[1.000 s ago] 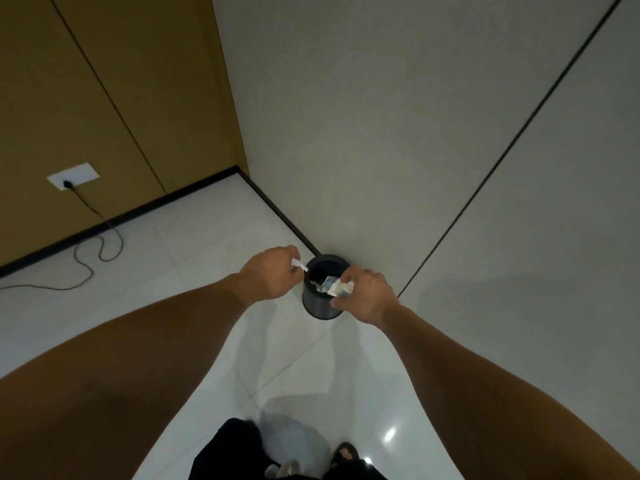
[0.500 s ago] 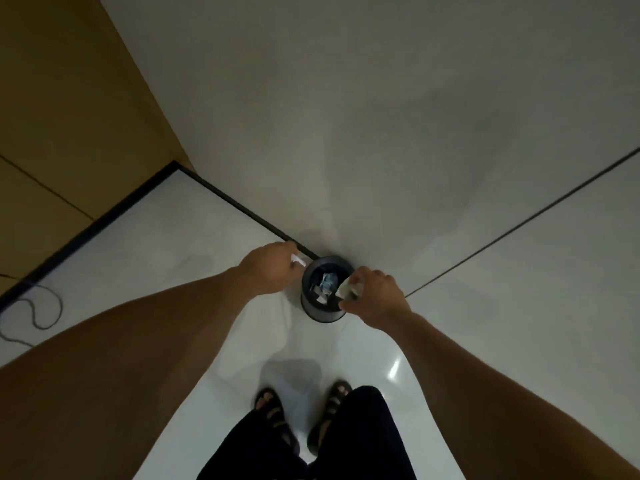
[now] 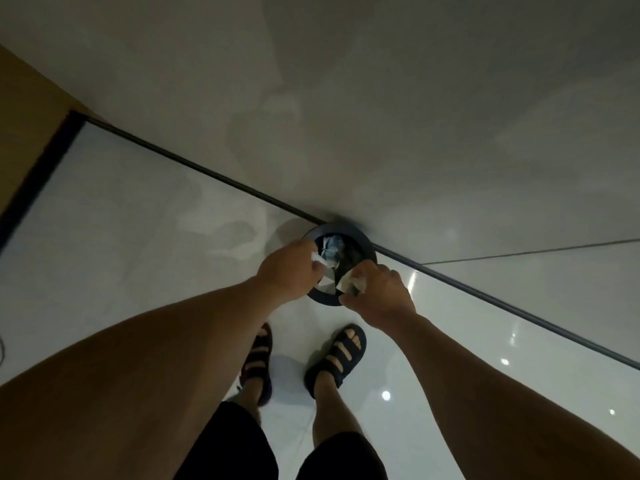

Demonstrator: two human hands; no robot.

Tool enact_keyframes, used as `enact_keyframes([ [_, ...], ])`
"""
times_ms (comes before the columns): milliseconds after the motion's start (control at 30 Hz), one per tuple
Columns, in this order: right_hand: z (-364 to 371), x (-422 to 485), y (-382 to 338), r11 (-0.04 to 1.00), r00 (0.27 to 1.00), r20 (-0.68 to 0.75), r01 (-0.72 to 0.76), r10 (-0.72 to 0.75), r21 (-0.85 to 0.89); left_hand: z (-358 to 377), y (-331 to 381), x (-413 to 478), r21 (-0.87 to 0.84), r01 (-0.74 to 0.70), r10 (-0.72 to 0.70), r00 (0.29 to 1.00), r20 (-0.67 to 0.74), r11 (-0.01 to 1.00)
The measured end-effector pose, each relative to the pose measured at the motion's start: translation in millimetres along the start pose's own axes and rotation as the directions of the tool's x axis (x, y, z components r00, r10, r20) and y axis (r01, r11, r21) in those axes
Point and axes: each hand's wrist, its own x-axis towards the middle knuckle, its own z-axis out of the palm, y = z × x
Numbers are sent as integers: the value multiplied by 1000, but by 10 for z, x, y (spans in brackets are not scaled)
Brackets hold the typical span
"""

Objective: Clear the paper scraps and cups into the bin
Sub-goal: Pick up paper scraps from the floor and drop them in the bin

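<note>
Black bin [image 3: 350, 228], left hand [image 3: 287, 271] pinching white scrap [image 3: 319, 260] — right hand [image 3: 379, 294] gripping paper [image 3: 346, 281]

Bin [image 3: 346, 228] rim partly behind left hand [image 3: 287, 271], right hand [image 3: 379, 296].

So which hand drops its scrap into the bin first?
Left, probably: the left hand holds its white scrap over the bin opening, while the right hand holds its tan scrap at the near rim, where it could spill.

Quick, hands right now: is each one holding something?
Left hand: pinching a white paper scrap over the bin.
Right hand: gripping a crumpled scrap.
</note>
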Motion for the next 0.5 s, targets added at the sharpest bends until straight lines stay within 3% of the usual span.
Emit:
enact_keyframes([
  [300,1049,1218,366,983,982,-79,-166,172,79,955,-595,1283,131,-57,35,987,160,990],
  [500,1299,1124,373,962,966,-73,-238,249,134,1008,-941,1257,234,-104,65,984,168,967],
])
